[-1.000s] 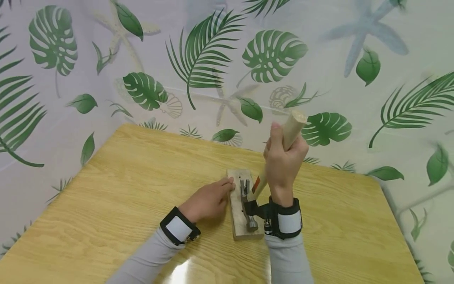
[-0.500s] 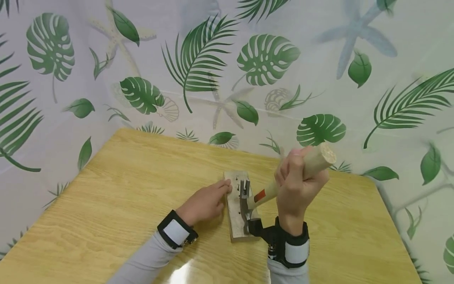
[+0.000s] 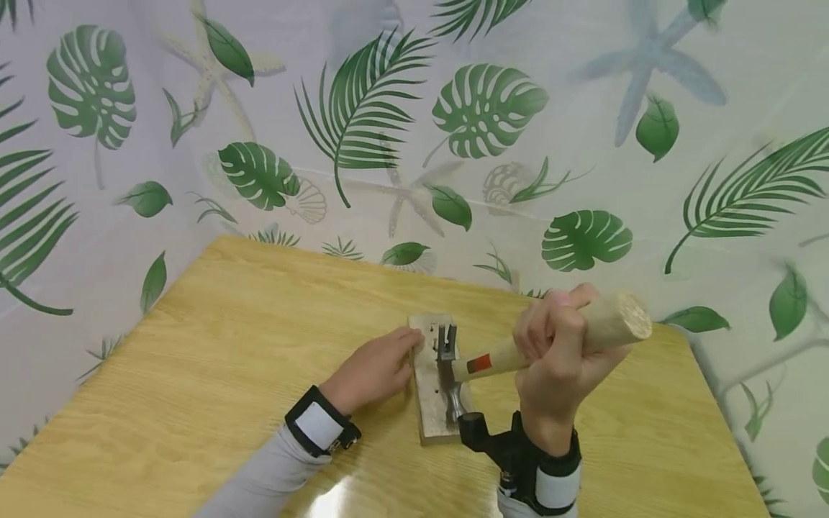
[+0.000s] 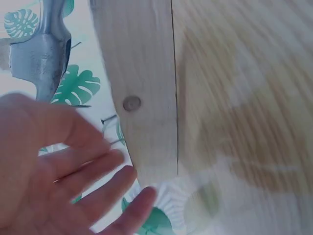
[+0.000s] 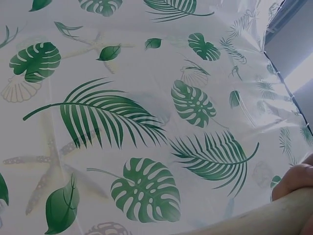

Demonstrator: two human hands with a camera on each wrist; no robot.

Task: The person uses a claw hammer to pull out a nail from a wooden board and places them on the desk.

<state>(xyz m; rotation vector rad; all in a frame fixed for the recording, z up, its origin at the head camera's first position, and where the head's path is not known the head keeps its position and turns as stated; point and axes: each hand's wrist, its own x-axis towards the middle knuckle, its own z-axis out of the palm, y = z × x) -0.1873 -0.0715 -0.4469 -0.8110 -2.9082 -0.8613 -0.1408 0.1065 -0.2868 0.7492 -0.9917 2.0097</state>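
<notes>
- Leaf-printed sheet [image 3: 278,93] hangs behind the wood-grain table [image 3: 291,309], where I see a small wooden block [image 3: 429,403] lying between the person's hands.
- Biggest change, from my head view: the hammer [image 3: 479,363] has tipped over. Its handle [image 3: 612,320] stood steeper a second ago; now the free end has swung down and out to the right.
- Block and left hand [image 3: 376,367] have hardly shifted meanwhile.
- Right hand [image 3: 563,352] grips the handle, fingers curled round it. My right wrist camera catches only a bit of this at its corner.
- Left hand isn't wrapped round anything; its fingertips rest against the block's left edge.
- Hammer head is over the block, claw [image 3: 448,338] towards the far end. My left wrist view shows nails [image 4: 109,118] sticking out of the wood.
- I read the tilt as sideways levering, with the block held steady. Whether the claw has caught a nail, I can't tell.
</notes>
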